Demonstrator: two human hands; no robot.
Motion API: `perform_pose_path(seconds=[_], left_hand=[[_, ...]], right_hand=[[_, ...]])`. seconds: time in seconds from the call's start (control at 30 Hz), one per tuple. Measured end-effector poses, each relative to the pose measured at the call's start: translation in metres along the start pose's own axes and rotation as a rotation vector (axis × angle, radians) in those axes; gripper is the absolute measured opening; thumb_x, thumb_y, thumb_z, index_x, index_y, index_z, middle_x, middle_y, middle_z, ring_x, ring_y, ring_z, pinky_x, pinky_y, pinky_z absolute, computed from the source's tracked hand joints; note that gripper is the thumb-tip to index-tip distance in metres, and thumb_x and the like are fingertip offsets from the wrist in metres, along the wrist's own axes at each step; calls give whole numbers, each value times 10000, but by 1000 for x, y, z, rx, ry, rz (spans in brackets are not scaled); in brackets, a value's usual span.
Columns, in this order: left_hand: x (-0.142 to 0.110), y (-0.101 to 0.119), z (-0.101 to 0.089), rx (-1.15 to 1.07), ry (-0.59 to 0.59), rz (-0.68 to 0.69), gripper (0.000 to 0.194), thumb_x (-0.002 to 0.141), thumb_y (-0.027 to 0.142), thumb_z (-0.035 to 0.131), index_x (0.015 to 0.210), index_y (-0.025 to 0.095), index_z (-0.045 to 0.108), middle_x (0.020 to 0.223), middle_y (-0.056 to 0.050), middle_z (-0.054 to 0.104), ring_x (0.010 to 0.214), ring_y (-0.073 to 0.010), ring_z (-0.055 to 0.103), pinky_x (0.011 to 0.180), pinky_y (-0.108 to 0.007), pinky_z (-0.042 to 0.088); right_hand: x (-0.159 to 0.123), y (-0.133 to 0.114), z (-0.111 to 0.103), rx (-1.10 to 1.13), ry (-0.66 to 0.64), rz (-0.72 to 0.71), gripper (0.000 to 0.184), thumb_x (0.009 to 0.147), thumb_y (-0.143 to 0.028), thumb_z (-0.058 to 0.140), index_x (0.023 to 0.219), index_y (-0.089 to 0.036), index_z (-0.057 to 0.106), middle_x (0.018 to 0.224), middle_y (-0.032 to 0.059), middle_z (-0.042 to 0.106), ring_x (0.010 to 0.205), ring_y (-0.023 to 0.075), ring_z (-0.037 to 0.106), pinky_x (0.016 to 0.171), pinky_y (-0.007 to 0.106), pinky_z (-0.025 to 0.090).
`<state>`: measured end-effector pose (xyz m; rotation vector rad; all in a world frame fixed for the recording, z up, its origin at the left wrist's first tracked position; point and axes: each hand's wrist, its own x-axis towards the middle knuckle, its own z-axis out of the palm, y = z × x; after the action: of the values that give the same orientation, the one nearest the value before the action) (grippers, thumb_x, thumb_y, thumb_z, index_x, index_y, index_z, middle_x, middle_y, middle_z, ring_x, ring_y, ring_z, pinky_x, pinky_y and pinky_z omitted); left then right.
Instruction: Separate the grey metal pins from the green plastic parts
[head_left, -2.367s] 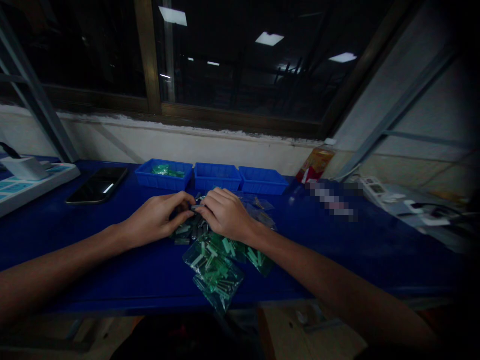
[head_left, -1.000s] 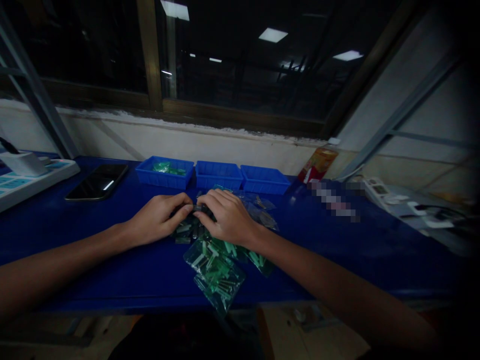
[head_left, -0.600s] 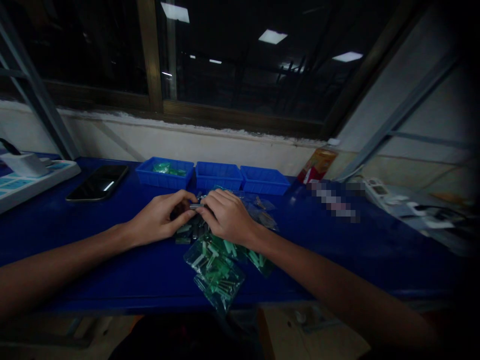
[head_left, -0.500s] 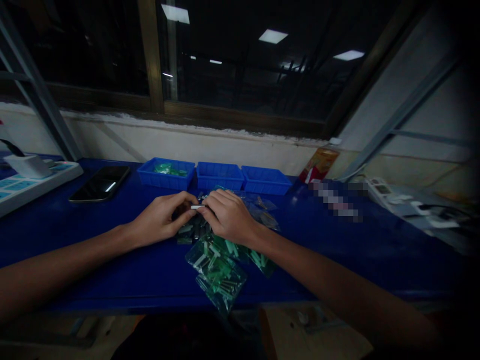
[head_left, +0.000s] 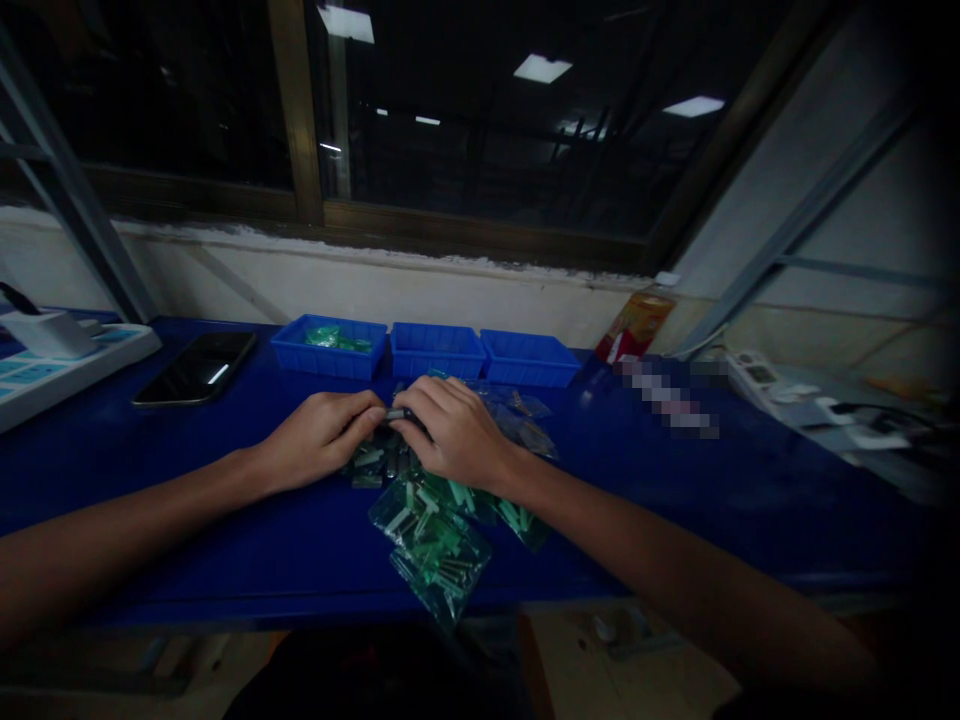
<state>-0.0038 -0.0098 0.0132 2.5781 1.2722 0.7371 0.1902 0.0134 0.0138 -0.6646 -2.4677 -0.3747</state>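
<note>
Here we are, left hand and right hand pinching opposite ends of a slim grey piece, both grips closed, likely to steady it, just beyond the green plastic bags on our desk.

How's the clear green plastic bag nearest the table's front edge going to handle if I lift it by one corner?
The clear green plastic bag will probably sag rather than stay stiff, since its film looks thin and wrinkled. The slim pale pieces inside look loosely bunched, so they may slide downward. Its glossy surface could feel slippery.
</note>
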Motion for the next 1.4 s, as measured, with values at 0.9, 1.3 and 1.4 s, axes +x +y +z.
perform_pose_path(seconds=[0.9, 1.3, 1.4], left_hand=[[0, -1, 3, -69, 90, -6, 264, 863, 324, 414, 1061, 161, 473, 774, -10, 627, 645, -121, 588, 545, -198, 430], [0, -1, 4, -32, 130, 17, 215, 869, 309, 411, 972, 154, 518, 751, -11, 627, 650, -118, 586, 582, -210, 434], [0, -1, 3, -32, 110, 15, 223, 876, 323, 394, 930, 154, 529, 759, -15, 626, 662, -123, 585, 597, -218, 433]], right_hand=[[0, 4, 3, 25, 25, 35, 246, 892, -301, 356, 849, -139, 538, 812, 64, 553, 772, 166, 478, 707, 300, 358], [-1, 4, 2, 85, 30, 38, 249, 853, -363, 430, 897, -140, 532, 825, 56, 565, 777, 163, 484, 711, 289, 364], [-1, 4, 1, 74, 27, 19, 210, 849, -320, 445, 923, -141, 528, 839, 58, 565, 795, 164, 487, 710, 287, 365]])
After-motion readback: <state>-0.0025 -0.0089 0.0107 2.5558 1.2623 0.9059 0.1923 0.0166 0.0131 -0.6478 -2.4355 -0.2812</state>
